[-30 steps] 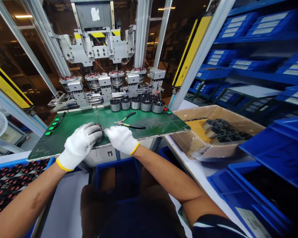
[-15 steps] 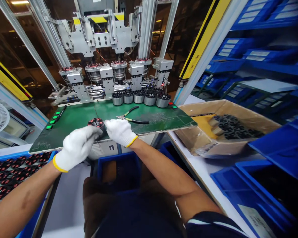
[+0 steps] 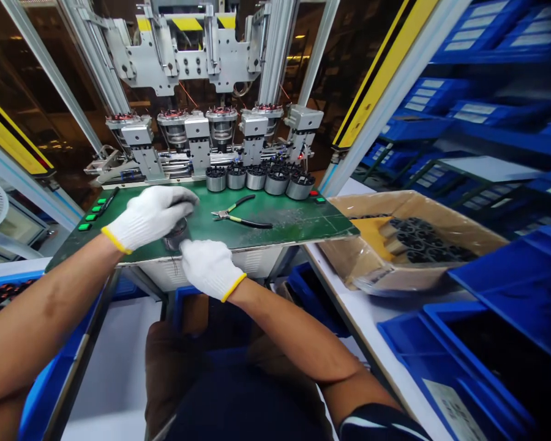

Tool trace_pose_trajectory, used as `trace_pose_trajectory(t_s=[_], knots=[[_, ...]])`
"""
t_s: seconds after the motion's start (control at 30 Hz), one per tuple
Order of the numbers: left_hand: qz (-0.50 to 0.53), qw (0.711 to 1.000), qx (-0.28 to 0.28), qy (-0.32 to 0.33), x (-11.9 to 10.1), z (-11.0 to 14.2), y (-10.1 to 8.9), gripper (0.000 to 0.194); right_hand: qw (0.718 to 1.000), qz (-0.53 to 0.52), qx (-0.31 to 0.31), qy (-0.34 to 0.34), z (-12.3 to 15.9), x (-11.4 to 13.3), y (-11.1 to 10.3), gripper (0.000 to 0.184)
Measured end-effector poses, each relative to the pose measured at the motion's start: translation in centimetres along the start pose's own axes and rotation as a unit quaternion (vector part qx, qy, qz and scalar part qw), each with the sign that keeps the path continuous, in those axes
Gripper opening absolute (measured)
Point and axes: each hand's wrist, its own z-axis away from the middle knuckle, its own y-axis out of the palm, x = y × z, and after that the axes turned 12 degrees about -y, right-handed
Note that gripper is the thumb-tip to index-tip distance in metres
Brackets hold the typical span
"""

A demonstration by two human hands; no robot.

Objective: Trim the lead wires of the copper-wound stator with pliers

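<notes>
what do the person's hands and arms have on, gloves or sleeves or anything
The left hand and right hand wear white knit gloves with yellow hems at the cuffs. The forearms are bare, and the right sleeve is dark with white stripes.

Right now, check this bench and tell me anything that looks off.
A thin wire hangs over the edge of the green board, beneath the coil under the left hand; it looks stray. Pale specks also litter the board beside the pliers.
</notes>
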Motion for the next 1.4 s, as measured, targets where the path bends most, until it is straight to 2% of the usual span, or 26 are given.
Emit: trace_pose_trajectory(t_s=[0.03, 0.07, 0.1, 0.13, 0.2, 0.27, 0.37, 0.43, 0.47, 0.53, 0.6, 0.67, 0.73, 0.77, 0.83, 0.87, 0.9, 0.93, 0.97, 1.03, 1.07, 1.13, 1.17, 1.23, 1.3, 1.4], knots=[[-0.006, 0.997, -0.051, 0.051, 1.3, 0.7, -0.1, 0.030, 1.000, -0.011, 0.014, 0.007, 0.2, -0.2, -0.2, 0.029], [-0.027, 0.994, -0.091, 0.061, 2.6, 1.4, 0.0, 0.026, 1.000, -0.016, 0.018, 0.008, 0.5, -0.3, -0.4, 0.030], [-0.028, 0.987, -0.091, 0.127, 3.7, 2.1, 0.3, 0.022, 1.000, -0.016, 0.016, 0.008, 0.7, -0.3, -0.4, 0.031], [-0.075, 0.974, -0.099, 0.190, 4.6, 2.7, 0.8, 0.020, 1.000, -0.015, 0.009, 0.009, 1.0, -0.2, -0.4, 0.029], [-0.150, 0.934, -0.154, 0.284, 5.8, 3.5, 2.2, 0.023, 1.000, -0.006, -0.008, 0.006, 1.4, 0.1, -0.4, 0.027], [-0.179, 0.898, -0.233, 0.328, 6.1, 3.8, 3.8, 0.022, 1.000, 0.007, 0.007, -0.006, 1.6, 0.3, -0.9, 0.028], [-0.148, 0.878, -0.291, 0.351, 5.9, 3.7, 5.3, 0.027, 0.996, 0.033, 0.018, -0.078, 1.1, -0.6, -3.0, 0.039], [-0.124, 0.878, -0.295, 0.355, 5.8, 3.6, 5.7, 0.028, 0.989, 0.066, -0.051, -0.121, 0.2, -2.0, -4.7, 0.046], [-0.118, 0.880, -0.296, 0.353, 5.9, 3.5, 5.8, 0.027, 0.986, 0.089, -0.107, -0.095, -0.4, -2.8, -5.5, 0.048], [-0.115, 0.882, -0.297, 0.347, 6.1, 3.4, 6.0, 0.029, 0.973, 0.158, -0.126, -0.109, -1.5, -4.3, -6.5, 0.047], [-0.102, 0.883, -0.302, 0.344, 6.4, 3.4, 6.1, 0.030, 0.968, 0.195, -0.057, -0.148, -2.2, -5.4, -6.6, 0.042], [-0.069, 0.886, -0.309, 0.339, 6.2, 3.4, 6.0, 0.024, 0.967, 0.182, 0.020, -0.180, -2.3, -5.8, -5.8, 0.031], [-0.025, 0.909, -0.293, 0.296, 5.4, 3.4, 5.2, 0.012, 0.969, 0.150, 0.068, -0.184, -1.9, -5.2, -4.4, 0.029], [-0.008, 0.932, -0.269, 0.242, 4.7, 3.3, 4.6, 0.012, 0.972, 0.128, 0.083, -0.178, -1.7, -4.7, -3.6, 0.030], [0.045, 0.988, -0.135, 0.058, 3.2, 3.1, 3.0, 0.017, 0.980, 0.085, 0.091, -0.158, -1.0, -3.4, -2.3, 0.031], [0.031, 0.995, -0.071, -0.061, 2.6, 2.9, 2.2, 0.020, 0.983, 0.069, 0.086, -0.145, -0.6, -2.7, -2.0, 0.031], [0.006, 0.992, -0.026, -0.122, 2.3, 2.8, 1.5, 0.021, 0.986, 0.062, 0.079, -0.134, -0.1, -2.0, -2.0, 0.030], [-0.003, 0.990, 0.001, -0.140, 2.2, 2.7, 1.1, 0.023, 0.988, 0.065, 0.068, -0.121, 0.4, -1.5, -2.3, 0.030], [0.005, 0.992, 0.015, -0.122, 2.5, 2.7, 0.9, 0.025, 0.991, 0.074, 0.058, -0.097, 0.8, -1.2, -2.8, 0.032], [0.028, 1.000, 0.003, 0.006, 3.7, 2.8, 1.4, 0.026, 0.995, 0.088, 0.007, -0.043, 1.5, -1.3, -4.4, 0.037], [0.033, 0.996, -0.020, 0.077, 4.4, 2.8, 2.0, 0.028, 0.995, 0.089, -0.039, -0.034, 1.5, -1.6, -5.2, 0.045], [0.021, 0.976, -0.115, 0.185, 5.6, 3.0, 3.5, 0.034, 0.984, 0.105, -0.115, -0.081, 1.0, -2.8, -6.1, 0.047], [0.014, 0.962, -0.170, 0.215, 5.9, 3.0, 4.2, 0.035, 0.981, 0.120, -0.105, -0.107, 0.4, -3.5, -6.1, 0.042], [0.021, 0.944, -0.233, 0.232, 5.9, 2.8, 5.1, 0.029, 0.981, 0.146, 0.000, -0.126, -0.9, -4.6, -5.3, 0.031], [0.026, 0.949, -0.229, 0.217, 5.3, 2.7, 5.2, 0.020, 0.980, 0.119, 0.083, -0.134, -1.9, -5.5, -4.2, 0.029], [0.032, 0.968, -0.181, 0.173, 4.7, 2.5, 4.3, 0.016, 0.984, -0.019, 0.105, -0.145, -1.8, -6.4, -3.3, 0.035]])
